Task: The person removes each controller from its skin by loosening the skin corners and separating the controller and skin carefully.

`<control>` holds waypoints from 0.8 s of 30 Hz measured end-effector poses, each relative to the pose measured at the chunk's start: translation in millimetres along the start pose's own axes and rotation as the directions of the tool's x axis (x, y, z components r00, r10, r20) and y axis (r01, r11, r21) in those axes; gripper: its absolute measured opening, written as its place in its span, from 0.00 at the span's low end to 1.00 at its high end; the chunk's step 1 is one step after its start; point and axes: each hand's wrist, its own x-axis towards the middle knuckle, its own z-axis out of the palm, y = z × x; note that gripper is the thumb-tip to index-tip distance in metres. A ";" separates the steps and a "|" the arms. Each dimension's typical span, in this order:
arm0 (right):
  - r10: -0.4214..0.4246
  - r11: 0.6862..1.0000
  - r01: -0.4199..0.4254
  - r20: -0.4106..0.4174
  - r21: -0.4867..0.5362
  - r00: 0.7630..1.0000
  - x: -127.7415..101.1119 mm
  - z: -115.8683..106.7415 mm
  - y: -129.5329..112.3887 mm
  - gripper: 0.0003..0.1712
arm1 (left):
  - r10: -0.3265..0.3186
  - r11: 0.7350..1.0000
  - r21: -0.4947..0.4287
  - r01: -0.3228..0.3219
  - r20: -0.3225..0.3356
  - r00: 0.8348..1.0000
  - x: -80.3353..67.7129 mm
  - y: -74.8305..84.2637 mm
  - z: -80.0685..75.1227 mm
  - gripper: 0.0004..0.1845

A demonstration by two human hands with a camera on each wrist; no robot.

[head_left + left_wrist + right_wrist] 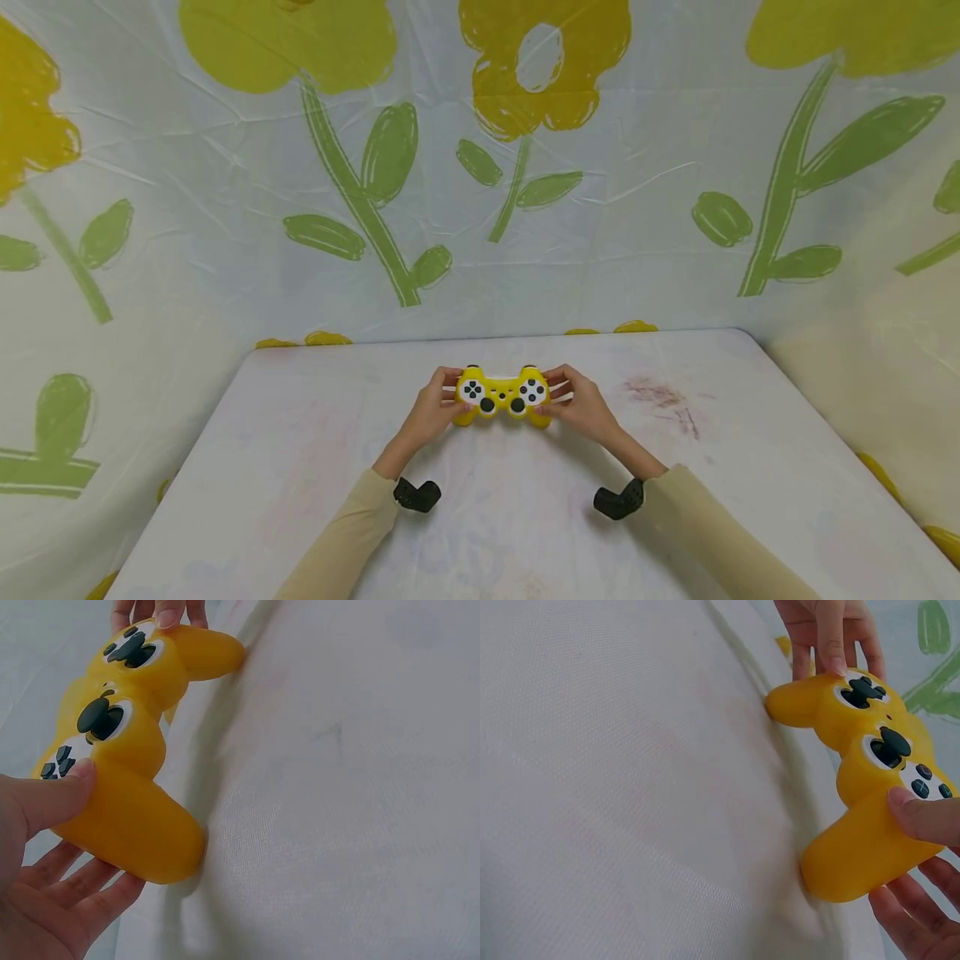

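Both my hands hold a yellow plastic game controller (502, 397) with black sticks and white button pads, at the middle of the desk (300, 467), which is covered in a white cloth. My left hand (433, 410) grips the controller's left grip: thumb lying on top by the black direction pad, fingers curled underneath, as the left wrist view shows (45, 847). My right hand (581, 406) grips the right grip the same way, thumb on top next to the dark buttons, fingers wrapped below (919, 900). The controller (127, 772) faces up, its two grip horns pointing toward me. In the wrist views the horns' tips touch or sit just above the cloth; I cannot tell which. Controller (870, 795) is roughly level in the head view.

Pale beige sleeves (352, 533) cover both forearms. A black wrist-mounted camera (417, 494) sits under my left wrist, another one (619, 500) under my right. A faint reddish stain (663, 400) marks the cloth to the right of my right hand. A white backdrop with yellow flowers and green stems (375, 192) surrounds the desk.
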 end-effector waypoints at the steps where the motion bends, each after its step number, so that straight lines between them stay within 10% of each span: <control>1: 0.002 1.000 -0.002 0.005 0.009 1.000 -0.7 -0.1 -0.1 0.29 | 0.001 1.000 -0.005 -0.001 0.000 1.000 -0.2 -0.3 0.2 0.26; 24: 0.089 0.994 -0.093 0.067 0.063 0.994 -13.8 -5.6 -1.4 0.19 | -0.081 0.997 0.006 0.081 0.006 0.997 -8.8 2.4 1.5 0.32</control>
